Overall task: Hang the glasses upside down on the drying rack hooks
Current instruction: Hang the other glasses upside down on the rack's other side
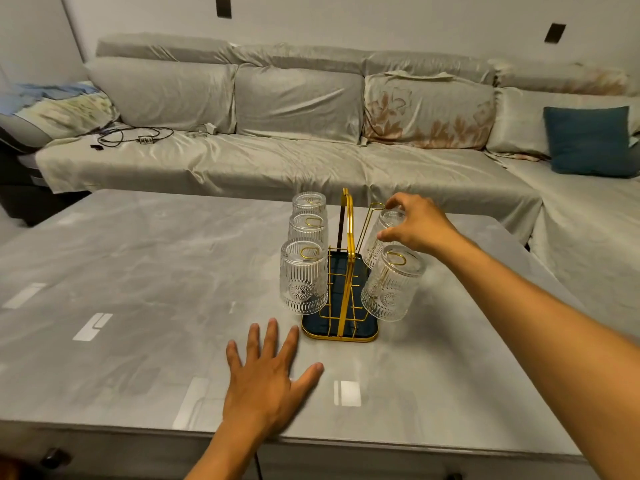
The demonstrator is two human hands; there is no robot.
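Note:
A gold wire drying rack (347,237) on a dark tray (339,332) stands mid-table. Three ribbed clear glasses hang upside down on its left hooks: near (304,277), middle (308,227), far (309,202). On the right side, a near glass (391,285) hangs upside down. Behind it, my right hand (417,221) grips the base of another inverted glass (382,233), which sits on the middle right hook. The far right hook (375,206) is bare. My left hand (268,374) lies flat on the table with fingers spread, just left of the tray's front edge.
The grey marble-look table (138,289) runs to a near edge at the bottom. A covered grey sofa (277,147) lies behind, with cables (131,135) on its seat and a blue cushion (588,140) at right.

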